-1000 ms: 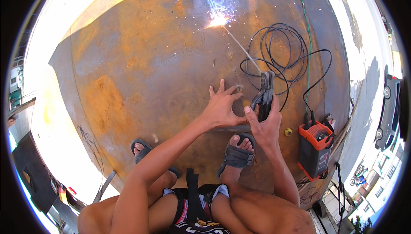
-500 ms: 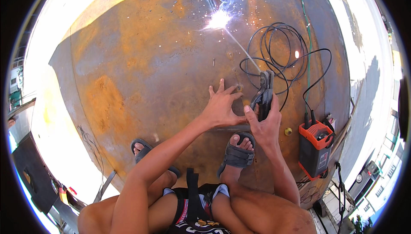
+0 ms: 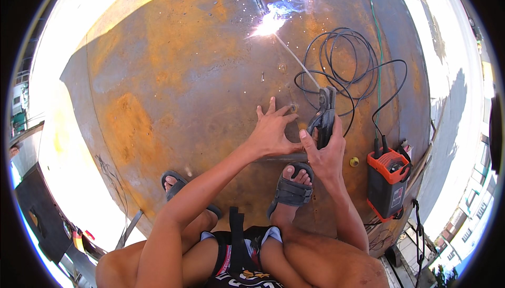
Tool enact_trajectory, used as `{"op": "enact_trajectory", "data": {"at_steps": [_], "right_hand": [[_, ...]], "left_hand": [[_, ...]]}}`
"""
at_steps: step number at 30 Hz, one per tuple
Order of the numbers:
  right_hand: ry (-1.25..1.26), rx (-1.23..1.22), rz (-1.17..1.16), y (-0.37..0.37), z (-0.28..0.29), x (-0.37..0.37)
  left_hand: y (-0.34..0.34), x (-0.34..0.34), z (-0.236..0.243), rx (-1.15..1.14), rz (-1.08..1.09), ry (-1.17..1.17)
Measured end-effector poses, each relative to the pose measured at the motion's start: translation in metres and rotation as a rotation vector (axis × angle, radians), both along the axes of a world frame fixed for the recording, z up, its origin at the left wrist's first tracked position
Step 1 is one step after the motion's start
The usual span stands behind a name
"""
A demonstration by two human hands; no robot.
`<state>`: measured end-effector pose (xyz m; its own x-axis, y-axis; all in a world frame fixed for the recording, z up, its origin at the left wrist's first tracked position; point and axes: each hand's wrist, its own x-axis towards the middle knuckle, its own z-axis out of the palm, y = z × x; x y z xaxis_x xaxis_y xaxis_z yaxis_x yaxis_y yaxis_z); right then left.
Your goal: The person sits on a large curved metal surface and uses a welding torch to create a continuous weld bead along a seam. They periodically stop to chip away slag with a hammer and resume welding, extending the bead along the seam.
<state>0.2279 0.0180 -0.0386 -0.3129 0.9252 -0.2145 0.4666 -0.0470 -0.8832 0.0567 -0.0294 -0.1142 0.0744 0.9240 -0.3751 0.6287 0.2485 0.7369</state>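
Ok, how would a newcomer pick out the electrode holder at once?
On the rusty metal surface, go right of centre to the person's right hand. It grips the electrode holder, a black clamp-shaped tool. Unlike the looped black cable nearby, it is chunky and holds a thin rod.

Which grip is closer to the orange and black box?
Right. The right grip, around the black electrode holder, is left of the orange and black box and higher in the picture; the left grip is farther left, spread over the rusty metal.
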Motion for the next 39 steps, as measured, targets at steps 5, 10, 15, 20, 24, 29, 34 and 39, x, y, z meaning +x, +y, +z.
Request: {"op": "enact_trajectory", "data": {"at_steps": [5,10,15,20,24,29,34,39], "right_hand": [[-0.018,-0.005,0.014,-0.0015,-0.0013,0.0017],[-0.003,-0.011,0.0,-0.0011,-0.0004,0.0007],[-0.002,0.012,0.002,-0.0009,-0.0016,-0.0001],[-0.004,-0.004,-0.007,-0.001,-0.0011,0.0006],[0.001,0.019,-0.003,-0.0015,-0.0039,0.0003],[-0.008,0.022,0.006,-0.0009,-0.0043,0.0015],[-0.012,0.003,0.002,-0.0009,-0.0015,0.0006],[-0.017,0.019,0.012,-0.0005,-0.0027,0.0018]], "left_hand": [[-0.0002,-0.0003,0.0005,-0.004,-0.001,-0.004],[-0.0001,-0.0005,0.001,-0.003,-0.002,-0.005],[-0.0006,-0.0003,0.0001,0.001,0.001,-0.003],[-0.0002,0.0005,0.0004,0.011,0.006,-0.009],[-0.0012,-0.0002,0.0001,0.009,0.01,-0.008],[-0.0013,0.0004,-0.0004,0.013,0.009,-0.009],[-0.0016,0.0005,-0.0017,0.017,0.01,-0.005],[-0.0011,0.0006,-0.0007,0.013,0.004,-0.005]]}}
